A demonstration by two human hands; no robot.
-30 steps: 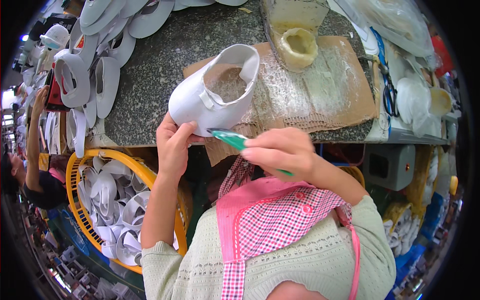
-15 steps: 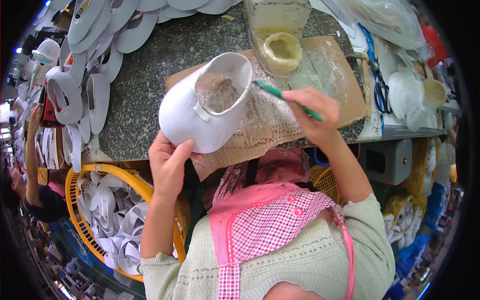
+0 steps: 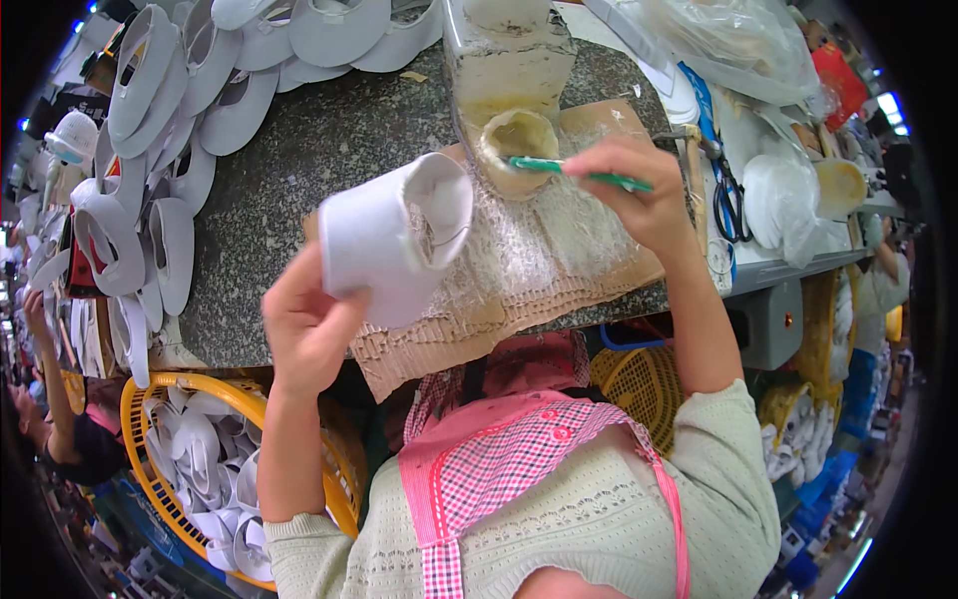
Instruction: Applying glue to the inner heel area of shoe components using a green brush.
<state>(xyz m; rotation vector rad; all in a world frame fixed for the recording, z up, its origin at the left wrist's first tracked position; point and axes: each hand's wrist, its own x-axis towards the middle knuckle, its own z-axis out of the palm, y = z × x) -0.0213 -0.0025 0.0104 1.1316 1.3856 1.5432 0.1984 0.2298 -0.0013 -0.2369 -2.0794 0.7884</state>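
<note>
My left hand (image 3: 307, 324) grips the lower left edge of a white shoe upper (image 3: 369, 235), thumb on the near side, and holds it tilted over the worktop. The upper's round opening faces right. My right hand (image 3: 639, 190) is closed round a thin green-handled brush (image 3: 589, 176), whose tip lies at the near rim of a small cream-coloured pot (image 3: 527, 184). The pot's rim is thickly crusted, and its contents are hard to make out. Under both hands lies a torn, smeared piece of cardboard (image 3: 624, 255).
Several white uppers (image 3: 249, 115) are heaped along the far left of the speckled worktop (image 3: 239, 270). A yellow basket (image 3: 150, 459) of white pieces stands below on the left. Dark-handled scissors (image 3: 731, 205) and clear plastic bags (image 3: 743, 50) lie at the right. Another person's arm (image 3: 60, 369) shows at far left.
The brush has moved from the upper's opening edge to the pot. My left hand has turned the upper and drawn it slightly away from the brush. The whole view has shifted a little.
</note>
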